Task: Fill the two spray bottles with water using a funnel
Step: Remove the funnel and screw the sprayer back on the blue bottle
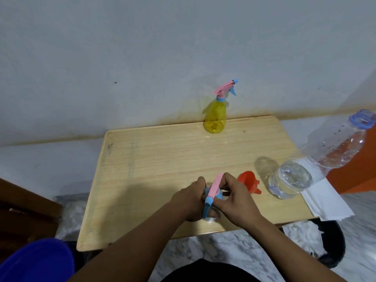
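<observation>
While the left hand grips a clear bottle on the tabletop, the right hand's fingers pinch its pink and blue sprayer. Just right of that bottle lies the red funnel, then the water bottle. The yellow bottle stands far behind. No writing can be read.

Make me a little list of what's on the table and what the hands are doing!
table: wooden
left hand: grips near bottle's body
right hand: fingers at near bottle's spray top
near bottle: between hands, pink-blue spray top on
yellow bottle: upright at far edge, top on
funnel: red, on its side, right of hands
water bottle: big, clear, at right
paper: white, under water bottle
</observation>
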